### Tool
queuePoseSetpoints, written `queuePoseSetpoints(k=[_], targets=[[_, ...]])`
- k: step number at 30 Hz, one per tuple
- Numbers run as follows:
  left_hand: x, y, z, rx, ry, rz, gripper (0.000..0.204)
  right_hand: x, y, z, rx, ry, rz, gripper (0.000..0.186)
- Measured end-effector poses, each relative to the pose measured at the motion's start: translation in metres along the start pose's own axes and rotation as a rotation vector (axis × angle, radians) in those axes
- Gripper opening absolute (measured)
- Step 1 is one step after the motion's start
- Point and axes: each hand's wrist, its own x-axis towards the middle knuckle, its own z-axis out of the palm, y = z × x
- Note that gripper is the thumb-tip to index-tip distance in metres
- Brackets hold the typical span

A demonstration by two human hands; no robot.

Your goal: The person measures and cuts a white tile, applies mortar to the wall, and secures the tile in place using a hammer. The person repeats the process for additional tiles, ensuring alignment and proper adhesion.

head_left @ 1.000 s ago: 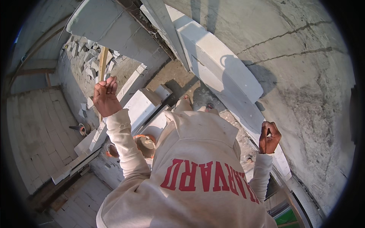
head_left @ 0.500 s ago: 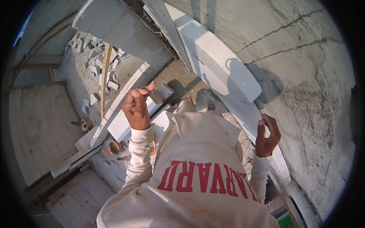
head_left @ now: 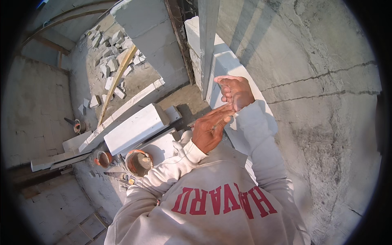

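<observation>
My left hand (head_left: 210,127) reaches across in front of my body, its long fingers fairly straight and the thumb bent toward them. Its fingertips meet the heel of my right hand (head_left: 237,93), whose fingers are curled in with thumb and forefinger pointing left. Anything thin pinched in either hand is too small to make out. Behind the right hand runs a row of pale blocks (head_left: 228,61) along the concrete wall. A long white block (head_left: 136,127) lies left of my left hand, with a mortar bucket (head_left: 129,157) nearer my left forearm.
A smaller orange bucket (head_left: 104,159) and a hand tool (head_left: 116,174) lie at left. A low block wall (head_left: 122,114) crosses there, with a leaning wooden strip (head_left: 118,83) and block rubble (head_left: 110,61) beyond. An upright grey post (head_left: 208,45) stands ahead; a cracked concrete wall (head_left: 322,122) rises at right.
My hands were wide apart, each pinched. Both have come together in front of me, the left moving right and the right moving left and farther out. The view has turned, showing the bucket by my left forearm.
</observation>
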Motion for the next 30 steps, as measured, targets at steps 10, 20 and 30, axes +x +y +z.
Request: queuePoseSetpoints(k=[10, 20, 30], targets=[[0.146, -0.111, -0.1, -0.277, 0.225, -0.078, 0.034, 0.066, -0.081, -0.004, -1.385, 0.514, -0.851, 0.015], [0.309, -0.17, -0.08, -0.699, -0.585, -0.477, 0.027, 0.107, -0.136, 0.049, -1.583, 0.654, -0.737, 0.019], [0.262, -0.182, -0.071, -1.489, -0.08, -0.551, 0.012, 0.038, -0.139, 0.047, -0.376, 0.578, -0.477, 0.018]])
